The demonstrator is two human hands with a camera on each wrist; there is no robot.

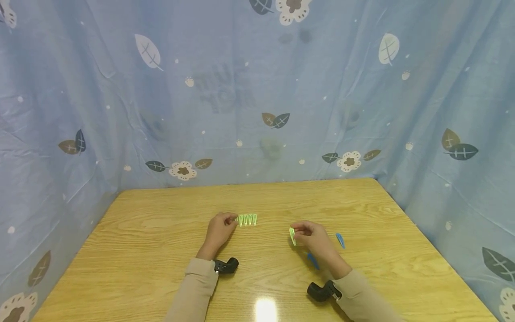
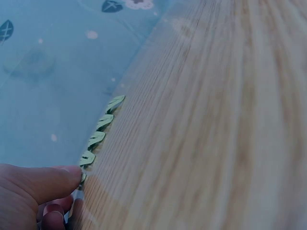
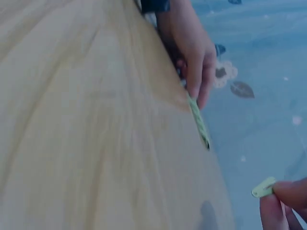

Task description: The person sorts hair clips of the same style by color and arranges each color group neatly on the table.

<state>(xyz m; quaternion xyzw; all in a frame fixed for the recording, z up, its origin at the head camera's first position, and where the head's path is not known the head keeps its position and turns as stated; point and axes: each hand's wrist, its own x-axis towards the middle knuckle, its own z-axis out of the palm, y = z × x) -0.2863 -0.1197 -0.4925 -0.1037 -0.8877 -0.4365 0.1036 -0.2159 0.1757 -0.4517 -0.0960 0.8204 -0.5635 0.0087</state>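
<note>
Several light green snap hair clips (image 1: 250, 219) lie upright side by side in a short row on the wooden table. At the row's left end, my left hand (image 1: 221, 228) pinches the endmost green clip (image 2: 83, 178), mostly hidden by the fingertips. My right hand (image 1: 314, 242) holds another green hair clip (image 1: 292, 236) between thumb and fingers, raised off the table to the right of the row. In the right wrist view that clip (image 3: 263, 187) sticks out from the fingertips. A blue hair clip (image 1: 313, 261) lies below the right hand, and a second blue clip (image 1: 340, 240) lies to its right.
The wooden table (image 1: 141, 250) runs back to a blue patterned curtain (image 1: 225, 134), which also hangs along both sides. Each wrist carries a black camera mount, the left one (image 1: 226, 266) and the right one (image 1: 323, 292). Light glares off the table's front.
</note>
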